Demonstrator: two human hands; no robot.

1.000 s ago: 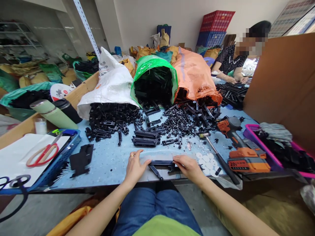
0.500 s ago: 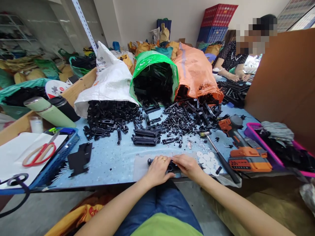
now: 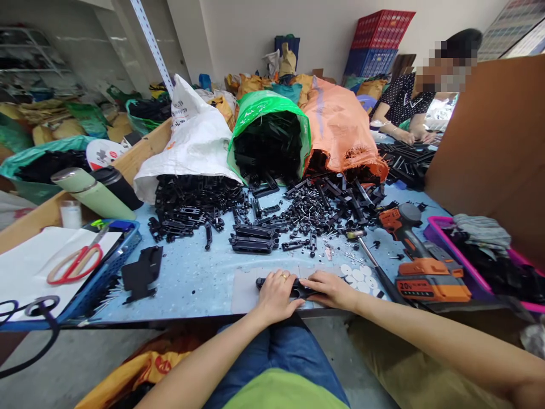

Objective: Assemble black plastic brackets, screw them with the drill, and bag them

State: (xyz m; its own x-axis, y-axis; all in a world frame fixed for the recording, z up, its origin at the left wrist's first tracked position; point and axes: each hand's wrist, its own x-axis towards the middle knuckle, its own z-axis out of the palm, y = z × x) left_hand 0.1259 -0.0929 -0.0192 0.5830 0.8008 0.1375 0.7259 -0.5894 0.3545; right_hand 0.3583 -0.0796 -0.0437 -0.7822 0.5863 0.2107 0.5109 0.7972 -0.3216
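Observation:
My left hand [image 3: 276,294] and my right hand [image 3: 330,288] meet on a long black plastic part [image 3: 298,289] lying on a grey mat [image 3: 244,287] at the near edge of the blue table [image 3: 191,278]. Both hands are closed over the part, fingers curled on it. A ring shows on the left hand. Just beyond lie stacked black bars [image 3: 252,238] and a heap of small black parts [image 3: 315,210].
White [image 3: 191,147], green [image 3: 266,128] and orange [image 3: 340,130] sacks spill black parts at the back. An orange cordless drill [image 3: 421,267], a hammer [image 3: 370,255] and white discs [image 3: 355,275] lie right. A blue basket with red scissors [image 3: 74,264] sits left. Another person [image 3: 411,108] works at far right.
My left hand slid right from the mat's left side onto the black part, joining the right hand. The part's folded-out arm is now tucked under the hands.

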